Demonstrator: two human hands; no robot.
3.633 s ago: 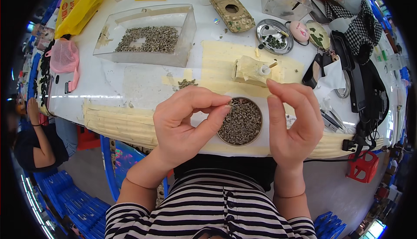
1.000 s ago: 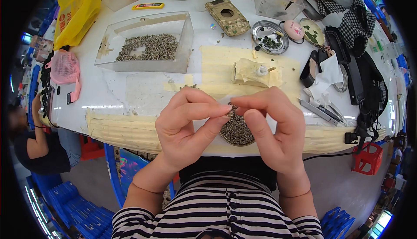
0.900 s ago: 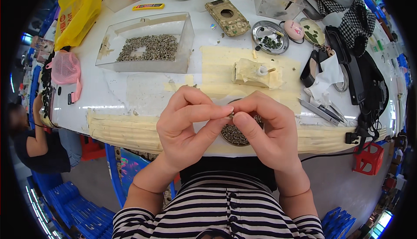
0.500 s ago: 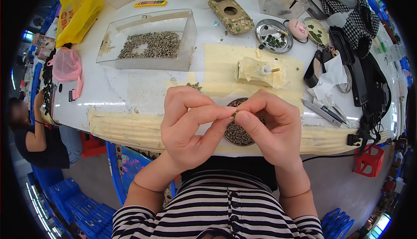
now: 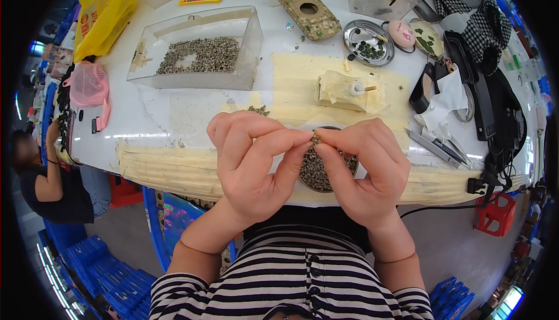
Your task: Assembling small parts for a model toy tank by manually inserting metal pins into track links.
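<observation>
My left hand (image 5: 250, 166) and my right hand (image 5: 372, 169) meet above a round dish (image 5: 319, 191). Thumb and forefinger of each are pinched together, tip close to tip, on a tiny metal-coloured part (image 5: 315, 138). Its exact shape is too small to make out, and the fingertips partly cover it. Beneath, the dish is filled with many small grey-brown metal parts (image 5: 316, 174); both hands hide its sides. Just beyond my left hand lies a little heap of similar parts (image 5: 259, 110) on the table.
A clear plastic box (image 5: 233, 81) of small parts stands at far left. Behind the dish sits a tape-covered block (image 5: 343, 99). Further back are a camouflage model tank hull (image 5: 310, 14) and a metal dish (image 5: 387, 57) with dark green pieces. Tweezers (image 5: 457, 150) lie right.
Both hands have shifted slightly away from me, and their thumbs have drawn apart, showing more of the dish between them. The fingertips still meet at the tiny part.
</observation>
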